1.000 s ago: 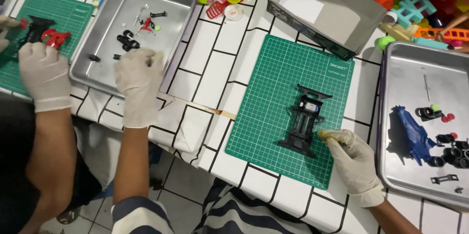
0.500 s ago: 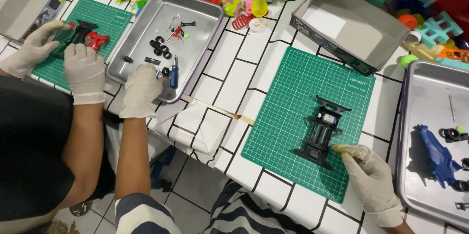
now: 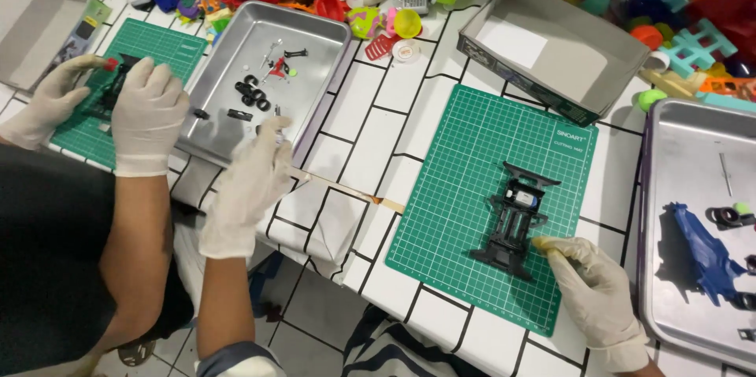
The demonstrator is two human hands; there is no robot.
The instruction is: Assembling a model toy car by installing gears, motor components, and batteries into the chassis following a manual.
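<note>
Bright, even overhead light fills the scene; the two shiny metal trays show soft glare, shadows stay faint, focus sharp.

Your hands, the left hand and the right hand, wear white gloves. At twelve o'clock of your right hand a black toy car chassis lies on a green gridded cutting mat. The bench is white with black lines; at three o'clock, a blue car body sits in a silver tray.
</note>
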